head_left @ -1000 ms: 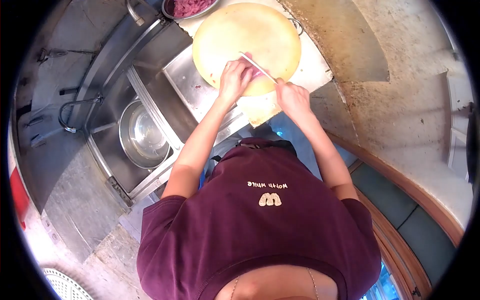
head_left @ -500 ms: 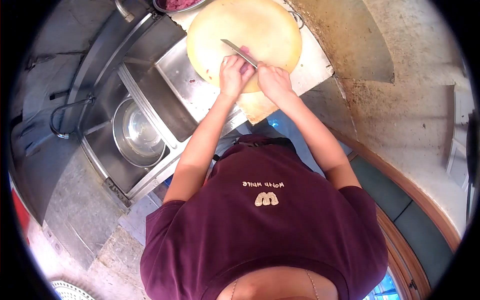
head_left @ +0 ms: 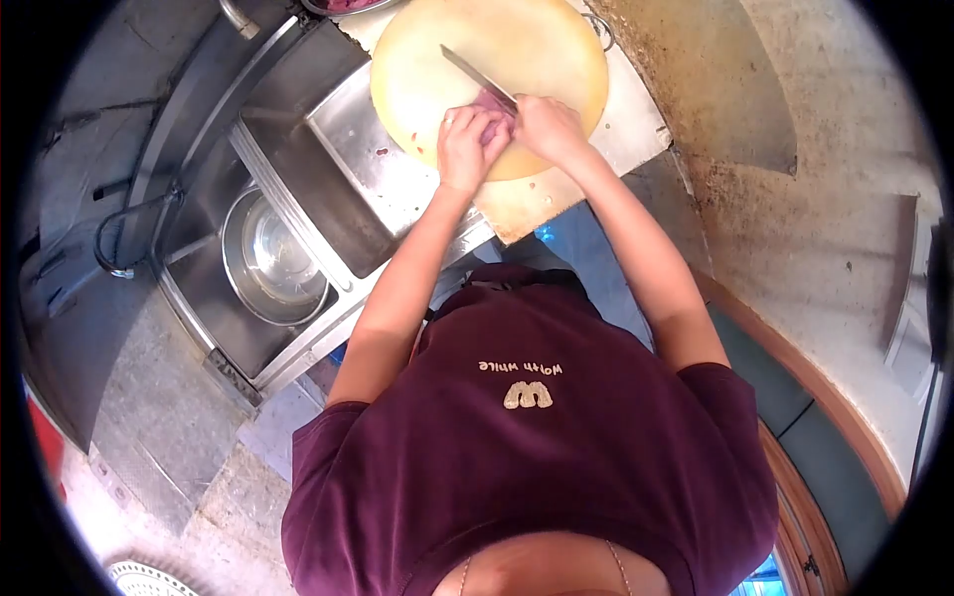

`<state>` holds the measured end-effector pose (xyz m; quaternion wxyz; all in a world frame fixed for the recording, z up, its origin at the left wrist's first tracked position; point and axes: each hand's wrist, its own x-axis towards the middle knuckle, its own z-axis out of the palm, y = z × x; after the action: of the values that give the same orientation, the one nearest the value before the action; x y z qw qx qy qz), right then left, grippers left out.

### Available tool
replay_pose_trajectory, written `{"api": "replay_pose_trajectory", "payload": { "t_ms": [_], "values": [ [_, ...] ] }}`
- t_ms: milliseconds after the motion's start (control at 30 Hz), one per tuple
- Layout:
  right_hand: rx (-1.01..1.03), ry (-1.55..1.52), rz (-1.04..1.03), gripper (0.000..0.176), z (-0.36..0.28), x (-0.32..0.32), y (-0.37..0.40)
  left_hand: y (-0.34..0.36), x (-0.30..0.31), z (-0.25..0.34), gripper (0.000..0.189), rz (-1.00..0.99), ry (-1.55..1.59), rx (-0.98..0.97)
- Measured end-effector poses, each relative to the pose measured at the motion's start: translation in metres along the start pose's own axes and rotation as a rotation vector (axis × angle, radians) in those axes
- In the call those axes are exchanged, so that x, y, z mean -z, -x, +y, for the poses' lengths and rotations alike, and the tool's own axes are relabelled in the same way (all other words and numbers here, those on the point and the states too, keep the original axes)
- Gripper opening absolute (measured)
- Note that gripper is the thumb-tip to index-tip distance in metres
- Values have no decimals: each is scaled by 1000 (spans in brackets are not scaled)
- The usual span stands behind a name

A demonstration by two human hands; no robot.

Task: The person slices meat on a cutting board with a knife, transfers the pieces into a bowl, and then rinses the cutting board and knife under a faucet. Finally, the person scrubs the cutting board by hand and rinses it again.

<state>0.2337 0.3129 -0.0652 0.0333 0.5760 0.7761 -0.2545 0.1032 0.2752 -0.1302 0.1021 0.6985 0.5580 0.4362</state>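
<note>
A knife (head_left: 478,76) is gripped in my right hand (head_left: 547,127), its blade slanting up and left over a round yellowish cutting board (head_left: 417,50). Beneath and beside the blade lies a piece of pink raw meat (head_left: 491,102). My left hand (head_left: 469,144) is closed on the meat's near side, fingers curled close to the blade. Part of the meat is hidden by my fingers, and the knife's handle is covered by my right hand.
Left of the board is a steel double sink (head_left: 328,189), with a round metal bowl (head_left: 273,260) in its nearer basin and a faucet (head_left: 119,268) beside it. Another bowl (head_left: 348,8) with pink meat stands at the top edge. A stained wall (head_left: 755,209) rises on the right.
My right hand and the knife have moved slightly up and away from me. The left hand stays on the meat in nearly the same spot.
</note>
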Motion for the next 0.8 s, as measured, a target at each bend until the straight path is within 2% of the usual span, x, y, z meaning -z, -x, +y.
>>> {"api": "replay_pose_trajectory", "payload": {
  "t_ms": [67, 133, 233, 333, 433, 533, 633, 800],
  "values": [
    [20, 2, 8, 28, 18, -2, 14, 1, -2, -2, 15, 27, -5, 12],
    [-41, -10, 90, 27, 7, 12, 56, 2, -5, -9, 16, -4, -25, 18],
    [-116, 131, -75, 27, 8, 12, 88, 5, -4, -8, 17, -31, -46, 25],
    [19, 3, 121, 29, 9, -5, 68, -1, -2, -3, 19, -40, -46, 48],
    [96, -28, 104, 30, -2, -11, 22, -1, -4, -3, 20, -14, -57, 30],
    [9, -57, 28, 30, -2, -7, 32, 2, -3, -3, 20, -10, -66, 5],
    [-102, 91, -67, 30, 6, -4, 72, -4, -1, -1, 21, -18, -35, 25],
    [57, -33, 159, 25, -1, -19, 9, -3, -2, -3, 20, -22, -44, 29]
  ]
}}
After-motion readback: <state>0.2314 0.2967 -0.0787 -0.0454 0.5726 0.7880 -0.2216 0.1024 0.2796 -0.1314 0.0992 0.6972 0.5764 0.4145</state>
